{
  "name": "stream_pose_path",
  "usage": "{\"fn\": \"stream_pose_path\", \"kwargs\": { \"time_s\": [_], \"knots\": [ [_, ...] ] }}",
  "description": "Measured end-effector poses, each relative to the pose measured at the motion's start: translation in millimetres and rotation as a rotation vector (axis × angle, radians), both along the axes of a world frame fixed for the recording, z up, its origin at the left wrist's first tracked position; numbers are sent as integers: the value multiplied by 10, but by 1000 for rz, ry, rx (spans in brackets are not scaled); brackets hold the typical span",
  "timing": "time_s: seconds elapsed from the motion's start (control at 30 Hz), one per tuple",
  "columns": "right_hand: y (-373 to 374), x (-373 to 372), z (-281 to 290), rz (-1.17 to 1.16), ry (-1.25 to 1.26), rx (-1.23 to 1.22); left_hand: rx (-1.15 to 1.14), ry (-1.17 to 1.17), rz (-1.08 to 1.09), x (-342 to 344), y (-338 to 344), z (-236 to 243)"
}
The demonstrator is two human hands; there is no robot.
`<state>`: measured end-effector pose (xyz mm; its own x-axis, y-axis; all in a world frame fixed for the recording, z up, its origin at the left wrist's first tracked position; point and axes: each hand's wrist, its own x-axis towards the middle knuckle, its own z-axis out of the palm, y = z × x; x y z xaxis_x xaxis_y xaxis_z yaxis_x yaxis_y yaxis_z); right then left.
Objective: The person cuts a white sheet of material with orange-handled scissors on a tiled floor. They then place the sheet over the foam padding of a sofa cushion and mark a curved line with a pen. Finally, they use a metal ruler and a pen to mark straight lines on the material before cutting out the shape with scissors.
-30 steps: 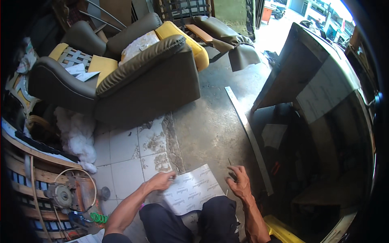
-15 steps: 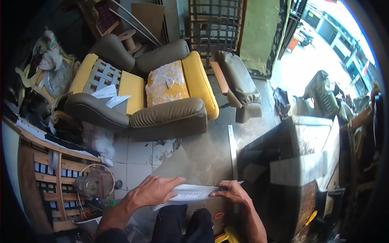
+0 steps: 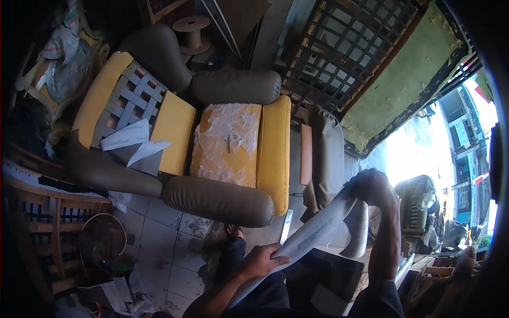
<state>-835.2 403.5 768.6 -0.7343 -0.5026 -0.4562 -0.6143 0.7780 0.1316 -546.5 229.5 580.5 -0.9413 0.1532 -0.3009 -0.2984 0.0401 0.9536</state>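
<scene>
A long pale sheet of upholstery material (image 3: pixel 318 228), with printed white backing, stretches slantwise between my two hands. My left hand (image 3: pixel 263 261) grips its lower edge, thumb on top. Farther up and to the right, my right hand (image 3: pixel 373 186) is closed on the sheet's upper end; the fingers are dark, partly in shadow. Part of the sheet hangs in a curl below that hand. Ahead lies an opened-out recliner chair with brown padded arms (image 3: pixel 222 201), a yellow foam seat under torn white wadding (image 3: pixel 228 143), and printed scraps (image 3: pixel 127 139) on its webbing.
A brown covered cushion piece (image 3: pixel 327 153) stands right of the chair. A webbed frame (image 3: pixel 355 47) and green panel (image 3: pixel 408 79) lean behind. At lower left are a wooden slatted frame (image 3: pixel 55 238) and a motor-like machine (image 3: pixel 103 238). A dark box-like piece (image 3: pixel 323 275) stands at lower right.
My right hand has risen up and to the right with the sheet's end, drawing it out from a level fold into a long slant. The view has turned, and my foot now shows.
</scene>
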Motion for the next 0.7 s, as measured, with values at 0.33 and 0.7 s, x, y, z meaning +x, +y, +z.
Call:
{"fn": "stream_pose_path", "kwargs": {
  "time_s": [0.33,0.7],
  "knots": [
    [-2351,-2850,-2284,180,251,-544,-255,-342,506,-2689,-555,-2312],
    [-2389,-4361,-4285,-40,-120,-785,-366,-476,804,-1808,-970,-3917]
  ]
}}
